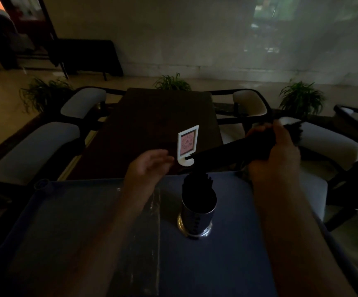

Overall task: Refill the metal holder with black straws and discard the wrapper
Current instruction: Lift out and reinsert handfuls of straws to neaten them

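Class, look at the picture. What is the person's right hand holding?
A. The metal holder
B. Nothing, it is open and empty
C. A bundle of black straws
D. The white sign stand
C: the right hand is closed around a bundle of black straws held slantwise above the metal holder, while the left hand is open and empty.

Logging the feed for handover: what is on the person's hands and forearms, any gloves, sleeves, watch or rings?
Both the left hand and the right hand are bare, with no gloves. Both forearms are uncovered as far as the frame shows, with no sleeves in view. No watch or band shows; the dim light is too weak to rule out rings.
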`<action>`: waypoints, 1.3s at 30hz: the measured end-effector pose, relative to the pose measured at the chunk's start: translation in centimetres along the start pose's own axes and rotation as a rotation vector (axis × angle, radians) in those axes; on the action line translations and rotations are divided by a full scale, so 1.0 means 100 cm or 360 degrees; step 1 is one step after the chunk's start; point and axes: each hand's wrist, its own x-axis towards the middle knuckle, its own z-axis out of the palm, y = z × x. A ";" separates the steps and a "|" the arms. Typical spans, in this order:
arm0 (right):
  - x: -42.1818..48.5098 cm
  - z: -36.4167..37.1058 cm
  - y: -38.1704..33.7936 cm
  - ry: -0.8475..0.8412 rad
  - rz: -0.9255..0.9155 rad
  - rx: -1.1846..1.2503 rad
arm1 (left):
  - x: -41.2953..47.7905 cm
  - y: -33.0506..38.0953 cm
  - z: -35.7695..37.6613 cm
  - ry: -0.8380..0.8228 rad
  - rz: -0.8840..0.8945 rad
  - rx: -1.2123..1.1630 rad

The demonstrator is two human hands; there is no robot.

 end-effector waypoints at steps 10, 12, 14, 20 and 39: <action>-0.061 -0.012 0.069 0.0245 0.0597 0.0213 | -0.055 0.013 0.055 -0.0177 -0.0203 -0.1154; -0.074 -0.015 0.083 0.0195 0.0683 0.0181 | -0.053 0.022 0.045 -0.0060 -0.0236 -0.1398; -0.083 -0.017 0.096 0.0121 0.0766 0.0225 | -0.050 0.029 0.035 0.0031 -0.0228 -0.1564; -0.105 -0.026 0.122 0.0040 0.0936 0.0220 | -0.033 0.049 0.007 0.0290 -0.0007 -0.1193; -0.114 -0.060 0.145 0.0175 0.1152 -0.0098 | -0.058 0.042 0.036 0.0046 -0.0083 -0.0074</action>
